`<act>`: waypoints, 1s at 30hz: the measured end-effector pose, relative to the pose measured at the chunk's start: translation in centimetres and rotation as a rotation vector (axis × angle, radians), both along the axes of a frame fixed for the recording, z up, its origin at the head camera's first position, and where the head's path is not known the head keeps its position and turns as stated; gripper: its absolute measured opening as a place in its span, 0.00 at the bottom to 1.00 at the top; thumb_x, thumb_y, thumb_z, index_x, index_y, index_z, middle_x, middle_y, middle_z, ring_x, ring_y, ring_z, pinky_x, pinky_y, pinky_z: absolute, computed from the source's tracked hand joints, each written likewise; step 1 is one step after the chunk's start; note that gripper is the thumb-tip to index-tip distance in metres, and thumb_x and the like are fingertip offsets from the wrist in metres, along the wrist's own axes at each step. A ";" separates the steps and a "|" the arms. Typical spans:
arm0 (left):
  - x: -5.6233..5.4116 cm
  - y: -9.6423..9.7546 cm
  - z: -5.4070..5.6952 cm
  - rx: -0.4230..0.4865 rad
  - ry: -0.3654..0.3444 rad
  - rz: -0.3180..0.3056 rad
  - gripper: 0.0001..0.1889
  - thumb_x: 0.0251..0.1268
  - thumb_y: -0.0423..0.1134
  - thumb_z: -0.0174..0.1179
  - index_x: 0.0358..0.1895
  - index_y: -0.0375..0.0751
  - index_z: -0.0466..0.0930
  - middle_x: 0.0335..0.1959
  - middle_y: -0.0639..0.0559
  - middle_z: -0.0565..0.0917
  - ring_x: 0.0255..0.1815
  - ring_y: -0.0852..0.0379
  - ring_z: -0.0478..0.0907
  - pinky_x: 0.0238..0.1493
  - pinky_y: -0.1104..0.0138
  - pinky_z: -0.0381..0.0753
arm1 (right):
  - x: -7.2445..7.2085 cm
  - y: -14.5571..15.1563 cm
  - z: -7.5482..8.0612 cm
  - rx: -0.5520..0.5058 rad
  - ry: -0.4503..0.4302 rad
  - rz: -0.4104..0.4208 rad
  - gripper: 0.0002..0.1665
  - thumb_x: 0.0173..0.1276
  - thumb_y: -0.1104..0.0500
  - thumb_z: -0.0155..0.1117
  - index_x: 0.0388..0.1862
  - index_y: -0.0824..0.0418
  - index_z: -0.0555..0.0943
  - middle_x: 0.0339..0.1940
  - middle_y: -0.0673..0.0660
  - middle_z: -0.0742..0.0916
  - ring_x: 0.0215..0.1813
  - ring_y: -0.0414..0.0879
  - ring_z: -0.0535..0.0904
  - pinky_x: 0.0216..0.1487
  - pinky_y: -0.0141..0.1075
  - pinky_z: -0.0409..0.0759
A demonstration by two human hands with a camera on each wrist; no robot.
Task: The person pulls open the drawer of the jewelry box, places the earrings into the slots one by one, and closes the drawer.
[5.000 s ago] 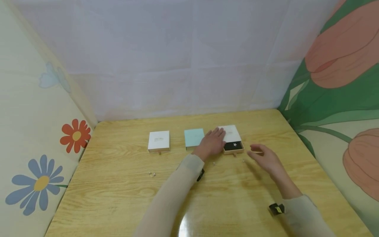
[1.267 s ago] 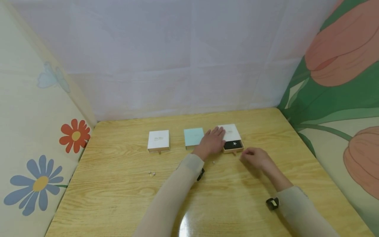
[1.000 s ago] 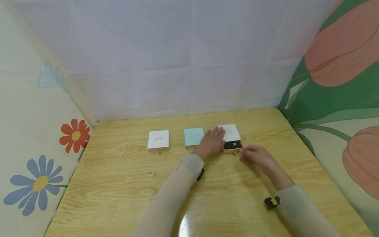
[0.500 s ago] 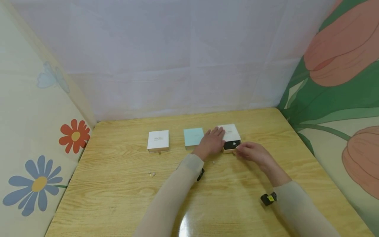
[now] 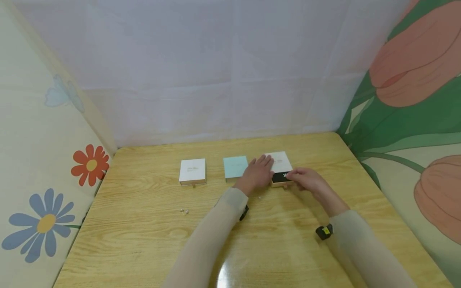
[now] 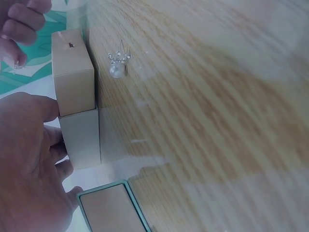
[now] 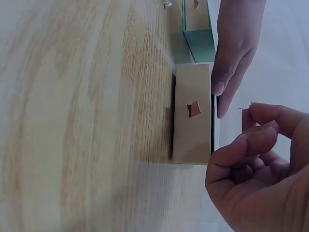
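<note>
My left hand (image 5: 256, 173) lies across the white lid (image 5: 281, 161) of the right-hand drawer box, fingers extended, thumb beside the pulled-out drawer (image 7: 193, 116). In its black lining sits a small white flower-shaped earring (image 5: 285, 175). Over the drawer's right side, my right hand (image 5: 306, 179) pinches a tiny sparkling earring (image 7: 250, 105) between thumb and index finger. Its thin pin shows in the right wrist view, and its glittering front (image 6: 17, 65) in the left wrist view. On the table before the box lies a pearl earring (image 6: 117, 70) with a crown-like top.
A turquoise box (image 5: 235, 167) stands just left of my left hand. Farther left is a closed white box (image 5: 193, 171) with a pull tab. A pair of small earrings (image 5: 185, 211) lies on the wood table (image 5: 137, 240) in front of it.
My right hand has picked up the small earring from the table right of the drawer, then moved left and up with it over the black lining. My left hand has stayed put.
</note>
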State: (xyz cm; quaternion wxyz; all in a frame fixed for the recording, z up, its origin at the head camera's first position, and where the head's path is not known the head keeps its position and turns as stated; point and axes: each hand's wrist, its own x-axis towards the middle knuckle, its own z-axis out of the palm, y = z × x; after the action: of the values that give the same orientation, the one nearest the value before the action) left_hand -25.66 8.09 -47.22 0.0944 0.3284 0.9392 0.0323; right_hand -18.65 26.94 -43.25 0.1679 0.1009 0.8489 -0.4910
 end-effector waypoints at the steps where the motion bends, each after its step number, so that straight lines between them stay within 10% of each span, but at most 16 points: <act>1: 0.0 0.0 0.0 0.002 0.000 0.001 0.31 0.85 0.53 0.33 0.83 0.48 0.45 0.84 0.55 0.45 0.84 0.55 0.40 0.83 0.56 0.45 | -0.2 0.0 0.0 0.003 -0.005 0.004 0.22 0.76 0.54 0.60 0.56 0.72 0.79 0.25 0.49 0.76 0.29 0.42 0.71 0.33 0.33 0.75; 18: 0.1 -0.1 0.2 0.010 0.018 -0.006 0.30 0.85 0.52 0.34 0.83 0.47 0.48 0.84 0.54 0.48 0.84 0.55 0.43 0.83 0.55 0.49 | -2.1 -0.2 -0.3 0.183 0.038 0.103 0.19 0.71 0.54 0.64 0.50 0.69 0.84 0.17 0.49 0.77 0.25 0.41 0.73 0.30 0.31 0.71; 30: -0.1 0.2 -0.5 -0.016 0.035 -0.002 0.31 0.85 0.52 0.33 0.83 0.47 0.47 0.84 0.54 0.46 0.84 0.54 0.42 0.83 0.55 0.47 | -2.5 -0.7 0.0 0.376 0.068 0.162 0.21 0.75 0.52 0.60 0.53 0.67 0.85 0.57 0.68 0.85 0.58 0.61 0.79 0.58 0.53 0.78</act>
State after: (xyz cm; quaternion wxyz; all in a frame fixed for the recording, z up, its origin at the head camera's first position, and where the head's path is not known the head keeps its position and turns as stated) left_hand -25.81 8.28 -47.71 0.0806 0.3289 0.9407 0.0192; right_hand -21.14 26.29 -43.27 0.1564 0.0454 0.9360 -0.3120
